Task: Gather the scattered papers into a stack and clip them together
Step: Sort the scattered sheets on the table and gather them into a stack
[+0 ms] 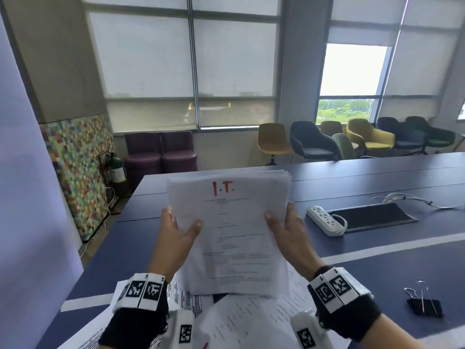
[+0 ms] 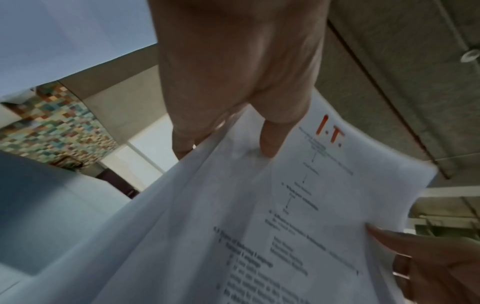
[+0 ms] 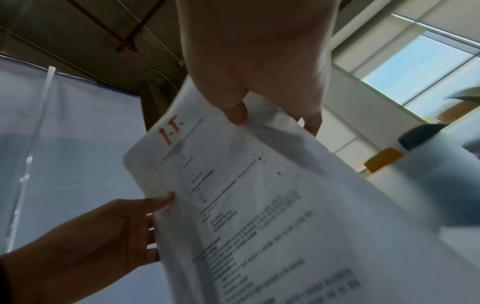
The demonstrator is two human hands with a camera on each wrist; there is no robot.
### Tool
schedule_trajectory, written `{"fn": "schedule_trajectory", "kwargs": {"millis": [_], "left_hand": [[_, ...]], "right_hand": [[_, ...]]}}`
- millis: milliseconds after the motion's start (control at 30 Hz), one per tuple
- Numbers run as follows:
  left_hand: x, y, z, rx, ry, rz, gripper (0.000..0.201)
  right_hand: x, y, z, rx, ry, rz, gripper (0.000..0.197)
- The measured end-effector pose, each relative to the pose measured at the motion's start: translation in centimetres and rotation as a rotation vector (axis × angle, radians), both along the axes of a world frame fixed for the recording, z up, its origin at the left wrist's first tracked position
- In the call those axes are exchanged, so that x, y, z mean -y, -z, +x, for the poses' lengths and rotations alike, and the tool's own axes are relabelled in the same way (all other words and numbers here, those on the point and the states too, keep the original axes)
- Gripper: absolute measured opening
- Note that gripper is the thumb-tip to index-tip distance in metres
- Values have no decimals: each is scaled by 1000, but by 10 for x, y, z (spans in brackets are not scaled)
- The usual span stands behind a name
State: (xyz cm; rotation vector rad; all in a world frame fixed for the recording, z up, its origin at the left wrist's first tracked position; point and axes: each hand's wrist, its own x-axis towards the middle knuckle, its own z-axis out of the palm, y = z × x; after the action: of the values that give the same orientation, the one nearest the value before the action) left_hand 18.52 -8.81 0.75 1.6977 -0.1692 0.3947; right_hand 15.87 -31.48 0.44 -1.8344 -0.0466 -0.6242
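A stack of white printed papers point(image 1: 231, 230), its top sheet marked "I.T." in red, is held upright above the blue table point(image 1: 377, 260). My left hand point(image 1: 176, 233) grips its left edge, thumb on the front sheet and fingers behind. My right hand point(image 1: 286, 227) grips the right edge the same way. The same stack point(image 2: 298, 205) fills the left wrist view under my left hand point(image 2: 233, 92). In the right wrist view the stack point(image 3: 246, 195) sits under my right hand point(image 3: 259, 82). More loose sheets point(image 1: 251, 321) lie on the table below. A black binder clip point(image 1: 425, 304) lies at the right.
A white power strip point(image 1: 324, 220) and a black cable hatch point(image 1: 372, 217) with white cables point(image 1: 412, 200) sit on the table to the right. Chairs point(image 1: 314, 142) stand beyond the far edge. A fire extinguisher point(image 1: 115, 167) stands by the left wall.
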Motion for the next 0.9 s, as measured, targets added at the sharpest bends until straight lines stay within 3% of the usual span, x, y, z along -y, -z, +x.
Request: {"fn": "schedule_trajectory", "kwargs": {"millis": [133,233,333,500,733,833,900], "left_hand": [[5,2,-4,54,-38,-15,22],[4,-4,-3,121,-60,-24,27],[2,0,-2,65,-37,13,37],[12,1,-6,85,-78,62,28],[8,3,-5,30,-23,10,43],[6,12,-2,1,-5,-11,37],[8,11,-1,-2,-11,-32,30]], "right_hand": [[-2,6,-1,34,30,-3,5],[-3,-3,-2,112,12,36,5],[-2,2,-3,87,-17,-8,11],[-2,15,-1,79,20,-48,3],[2,-4,-2,96,-26,78,31],[4,-9,-1,90,-55,159,48],[5,-6,1,61,-67,166,43]]}}
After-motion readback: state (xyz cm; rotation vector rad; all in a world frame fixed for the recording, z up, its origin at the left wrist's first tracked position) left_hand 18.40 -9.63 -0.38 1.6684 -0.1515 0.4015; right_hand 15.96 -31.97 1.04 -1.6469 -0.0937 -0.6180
